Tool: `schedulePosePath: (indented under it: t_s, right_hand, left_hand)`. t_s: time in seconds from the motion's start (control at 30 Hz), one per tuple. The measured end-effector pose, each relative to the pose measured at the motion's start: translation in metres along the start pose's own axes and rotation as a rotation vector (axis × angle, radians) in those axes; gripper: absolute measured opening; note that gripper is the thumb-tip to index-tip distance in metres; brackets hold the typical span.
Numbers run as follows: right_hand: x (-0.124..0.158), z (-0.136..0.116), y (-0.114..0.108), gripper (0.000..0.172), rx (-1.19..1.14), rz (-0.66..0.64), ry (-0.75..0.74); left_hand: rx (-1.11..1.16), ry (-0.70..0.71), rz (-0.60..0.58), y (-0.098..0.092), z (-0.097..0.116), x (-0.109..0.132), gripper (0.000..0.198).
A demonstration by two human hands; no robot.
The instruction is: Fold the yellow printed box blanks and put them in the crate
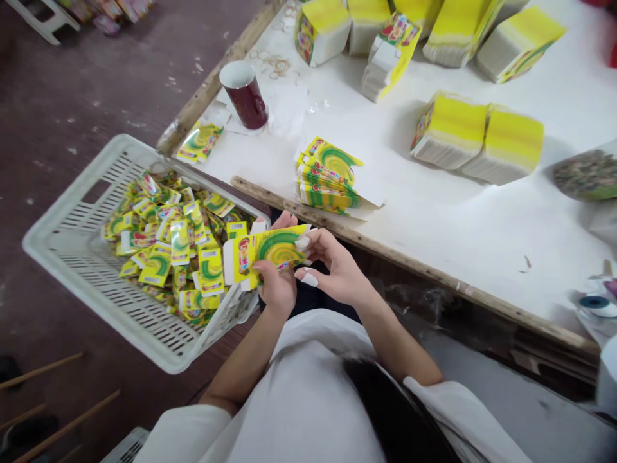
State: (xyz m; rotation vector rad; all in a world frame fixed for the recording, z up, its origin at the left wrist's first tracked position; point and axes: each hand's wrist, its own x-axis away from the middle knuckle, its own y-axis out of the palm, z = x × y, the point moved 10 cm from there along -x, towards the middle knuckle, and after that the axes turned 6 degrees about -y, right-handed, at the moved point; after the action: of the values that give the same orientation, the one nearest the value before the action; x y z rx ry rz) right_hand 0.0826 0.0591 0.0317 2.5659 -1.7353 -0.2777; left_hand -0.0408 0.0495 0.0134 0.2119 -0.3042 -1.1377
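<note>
Both hands hold one flat yellow and green printed carton (pixel 270 252) over my lap. My left hand (pixel 276 286) grips it from below, thumb on its printed face. My right hand (pixel 332 267) pinches its right end with curled fingers. A white plastic basket (pixel 72 222) to the left holds several folded cartons (pixel 168 247) of the same print. A small stack of flat cartons (pixel 328 175) lies on the white table (pixel 457 218) just beyond my hands.
Several bundles of yellow flat cartons (pixel 477 138) lie across the table's far side. A dark red mug (pixel 244 93) stands near the table's left corner, with rubber bands (pixel 277 64) behind it. A tape roll (pixel 598 305) sits at the right edge. Wooden sticks (pixel 58 427) lie on the floor.
</note>
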Motion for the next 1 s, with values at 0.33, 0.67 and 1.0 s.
schedulePosePath:
  t_s: [0.33, 0.67, 1.0]
  right_hand:
    - [0.009, 0.022, 0.023, 0.046, -0.034, -0.055, 0.092]
    - [0.003, -0.021, -0.044, 0.010, 0.394, 0.127, -0.143]
    - [0.021, -0.055, 0.003, 0.025, 0.914, -0.316, -0.399]
  left_hand:
    - [0.186, -0.006, -0.014, 0.001, 0.005, -0.009, 0.073]
    - [-0.112, -0.009, -0.028, -0.030, 0.001, -0.019, 0.036]
    - [-0.682, -0.147, -0.874, 0.026, -0.015, 0.022, 0.082]
